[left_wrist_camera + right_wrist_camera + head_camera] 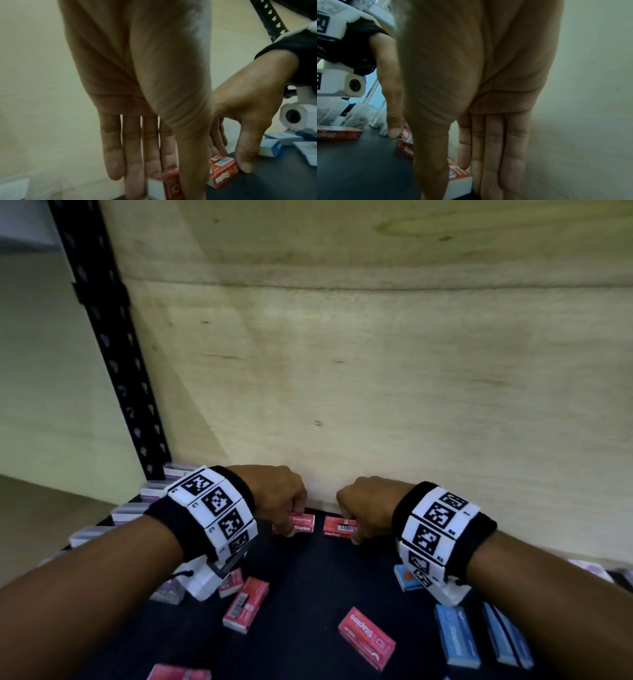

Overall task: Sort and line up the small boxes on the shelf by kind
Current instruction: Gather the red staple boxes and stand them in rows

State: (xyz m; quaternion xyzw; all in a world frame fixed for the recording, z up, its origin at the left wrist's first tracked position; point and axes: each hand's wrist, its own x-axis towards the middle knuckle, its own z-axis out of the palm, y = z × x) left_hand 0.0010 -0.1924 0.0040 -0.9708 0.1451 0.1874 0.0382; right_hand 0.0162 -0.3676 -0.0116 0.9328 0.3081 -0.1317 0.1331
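Pinching one red staples box in each hand, I have both standing on edge at the back of the shelf (308, 594), close against the plywood back panel (376, 405). My left hand (274, 494) grips the left red box (301, 523) between thumb and fingers at about 11 o'clock from the shelf's middle; my right hand (366, 501) grips the right red box (337, 528) at about 1 o'clock, a small gap between the two. That gap is the risk: closing it carelessly, I judge, could tip one box flat or skew it off the line. More red boxes (366, 642) lie scattered toward 6 o'clock, blue boxes (457, 635) at 4 o'clock, pale boxes (130, 511) lined along 9 o'clock. My wrist rigs hang low, and a backward pull could sweep those loose boxes.
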